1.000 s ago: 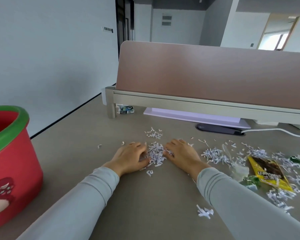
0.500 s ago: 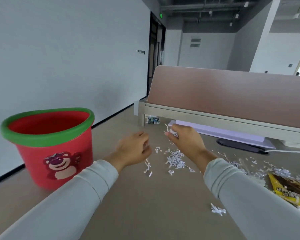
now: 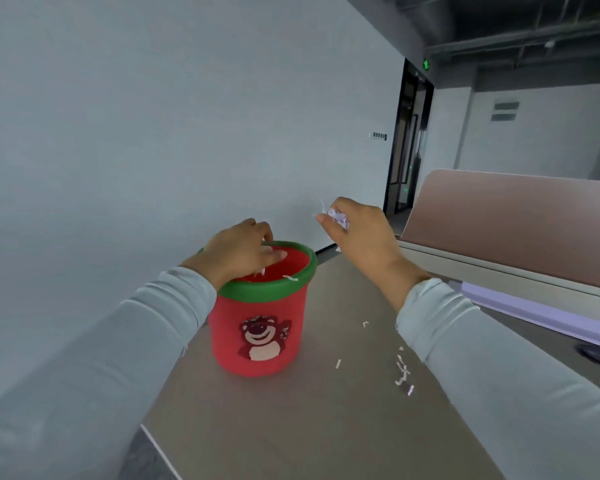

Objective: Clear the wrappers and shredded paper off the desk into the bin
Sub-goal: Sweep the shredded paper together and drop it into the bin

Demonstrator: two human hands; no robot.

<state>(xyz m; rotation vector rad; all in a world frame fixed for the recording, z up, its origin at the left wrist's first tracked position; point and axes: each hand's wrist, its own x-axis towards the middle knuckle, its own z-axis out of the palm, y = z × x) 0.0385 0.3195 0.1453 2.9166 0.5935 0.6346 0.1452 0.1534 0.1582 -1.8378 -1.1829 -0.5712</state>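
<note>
Midway: above the bin (image 3: 229, 327), the left hand (image 3: 238, 252) has a loose grip, shreds (image 3: 290, 278) falling. Right of the bin, the right hand (image 3: 361, 237) clutches shredded paper (image 3: 338, 217); scraps (image 3: 402, 370) lie on the worktop (image 3: 326, 427).

The bin (image 3: 257, 327) stands on the bench (image 3: 326, 427) at eleven o'clock, near its left edge. The left hand (image 3: 236, 251) is over the bin's mouth at its nine o'clock rim. The right hand (image 3: 357, 233), with shredded paper (image 3: 338, 216) in it, is above the bench at the bin's one o'clock. Loose strips (image 3: 402, 372) lie at the bin's four o'clock. A divider panel (image 3: 516, 216) stands behind, at two o'clock.
</note>
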